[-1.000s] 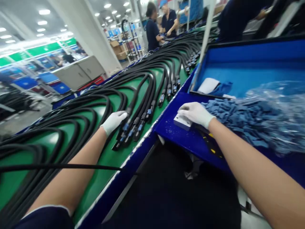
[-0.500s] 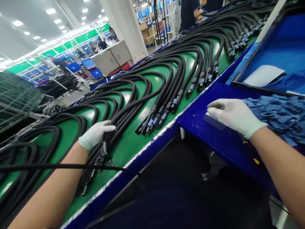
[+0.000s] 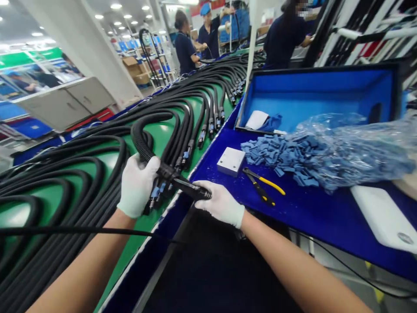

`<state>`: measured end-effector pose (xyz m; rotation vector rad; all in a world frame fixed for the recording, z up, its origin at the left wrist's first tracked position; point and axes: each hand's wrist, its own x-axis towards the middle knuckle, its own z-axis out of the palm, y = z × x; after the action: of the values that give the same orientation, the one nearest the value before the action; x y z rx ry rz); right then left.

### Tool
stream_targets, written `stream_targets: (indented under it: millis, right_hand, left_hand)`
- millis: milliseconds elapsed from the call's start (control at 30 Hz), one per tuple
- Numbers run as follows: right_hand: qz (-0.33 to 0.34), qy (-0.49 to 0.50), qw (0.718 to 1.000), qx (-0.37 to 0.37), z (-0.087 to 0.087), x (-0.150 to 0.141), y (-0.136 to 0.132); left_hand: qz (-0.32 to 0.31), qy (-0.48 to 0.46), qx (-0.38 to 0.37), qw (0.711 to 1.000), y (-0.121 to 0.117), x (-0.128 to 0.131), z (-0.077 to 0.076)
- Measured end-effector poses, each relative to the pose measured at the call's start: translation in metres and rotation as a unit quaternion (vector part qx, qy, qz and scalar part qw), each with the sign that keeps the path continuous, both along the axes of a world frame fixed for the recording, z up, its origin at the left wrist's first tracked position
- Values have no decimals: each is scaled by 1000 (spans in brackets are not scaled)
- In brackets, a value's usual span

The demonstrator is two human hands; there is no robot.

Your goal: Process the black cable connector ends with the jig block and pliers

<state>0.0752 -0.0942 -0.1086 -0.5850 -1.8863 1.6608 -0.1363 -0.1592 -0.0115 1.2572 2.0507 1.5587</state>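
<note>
My left hand [image 3: 137, 185], in a white glove, grips a black corrugated cable [image 3: 142, 141] close to its connector end. My right hand [image 3: 221, 203], also gloved, is shut around a long black connector [image 3: 192, 188] on that same cable, holding it out across the belt edge. Beneath both hands lie other cable ends with blue-marked connectors [image 3: 159, 191], partly hidden by my left hand. Several more black cables [image 3: 65, 174] curve in rows across the green conveyor belt [image 3: 156, 134].
To the right, a blue work surface [image 3: 312, 217] holds a white block [image 3: 230, 161], yellow-handled pliers [image 3: 260, 187], blue foam pieces [image 3: 280, 163] and a clear plastic bag [image 3: 352, 148]. Behind stands a blue-lined case [image 3: 316, 93]. Co-workers [image 3: 184, 48] stand further along the belt.
My right hand has left the white block and taken the cable's connector. My left hand has lifted the cable from the belt. The view has swung right, showing the pliers and case.
</note>
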Motion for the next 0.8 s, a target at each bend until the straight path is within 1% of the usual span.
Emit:
stream_targets:
  millis: [33,67,100,133,167,200,233,267,300,333,367,400,433,467,500,533,567,600,633,700,733,767,800]
  right_hand:
    - [4,-2,1000,-6,3,12,5]
    - [10,-7,1000,-8,8,23,10]
    - [18,-17,1000,-4,14,33,13]
    - [27,-32,999,8,21,43,16]
    - [38,-51,998,24,28,52,18]
    - [50,-74,995,43,36,62,20]
    - [60,-95,992,64,43,72,23]
    - [57,-115,988,86,49,84,25]
    - [33,-140,984,109,53,96,28]
    - [-12,-174,976,133,54,108,31]
    - [-70,-224,959,161,53,119,34]
    - [-128,-287,930,193,49,129,37]
    - [-175,-355,890,227,42,136,39]
    - [-202,-418,847,260,33,140,41]
    - [-213,-465,809,290,24,141,43]
    - [-218,-492,783,314,15,141,45]
    - [-226,-498,771,325,8,139,47]
    - [-240,-491,773,322,3,138,50]
    - [-257,-472,788,302,1,137,52]
    - [-277,-409,836,239,4,136,55]
    - [-274,-370,862,212,8,136,55]
    - [-256,-326,888,197,13,136,54]
    - [-227,-275,913,198,18,135,52]
  left_hand:
    - [5,97,27,995,1,3,-3]
    - [-23,205,47,977,2,7,-6]
    - [-86,302,48,948,3,11,-10]
    - [-172,372,31,912,5,15,-15]
    - [-257,412,7,874,7,20,-21]
    - [-321,424,-14,847,9,25,-27]
    - [-355,415,-30,837,10,30,-32]
    - [-358,388,-43,848,12,36,-37]
    - [-335,348,-58,874,14,43,-40]
    - [-298,302,-77,902,16,49,-42]
    - [-261,254,-100,926,17,56,-41]
    - [-227,210,-125,943,19,63,-40]
    - [-202,175,-148,952,22,70,-37]
    - [-189,149,-167,956,25,76,-33]
    - [-187,130,-181,957,29,81,-30]
    - [-192,111,-190,956,33,86,-26]
    - [-199,89,-195,956,38,90,-24]
    - [-206,66,-197,956,42,93,-21]
    - [-213,43,-196,956,47,94,-19]
    - [-219,9,-189,957,54,96,-15]
    - [-221,3,-184,958,57,95,-13]
    - [-223,5,-177,958,59,95,-10]
    - [-227,11,-172,959,60,95,-7]
